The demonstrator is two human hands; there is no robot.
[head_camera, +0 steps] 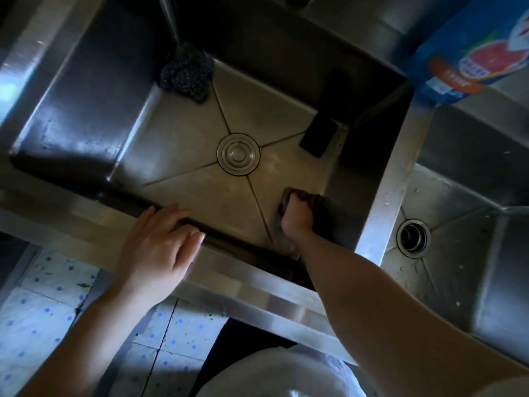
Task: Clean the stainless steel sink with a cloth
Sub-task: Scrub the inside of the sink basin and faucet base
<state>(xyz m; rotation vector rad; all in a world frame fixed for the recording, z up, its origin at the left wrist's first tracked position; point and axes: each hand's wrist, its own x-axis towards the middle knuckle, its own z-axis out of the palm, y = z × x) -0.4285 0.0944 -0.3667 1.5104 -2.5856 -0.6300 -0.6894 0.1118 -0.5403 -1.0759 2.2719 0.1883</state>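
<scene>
- My right hand [296, 214] is down in the sink [80, 96], grip clamped on the brown cloth [287, 194], pressing it into the bottom at the near right corner.
- My left hand [156, 245] rests on the near rim, fingers loose and apart, holding nothing.
- The round drain cover [238, 154] sits in the middle of the bottom, just left of the cloth and further back.
- There's a dark wire scrubber [186, 73] in the far left corner under the tap [171, 21], and a black block [319, 136] leans against the right wall.
- A second basin [458, 196] is on the right, with a blue packet [472, 50] behind it.
</scene>
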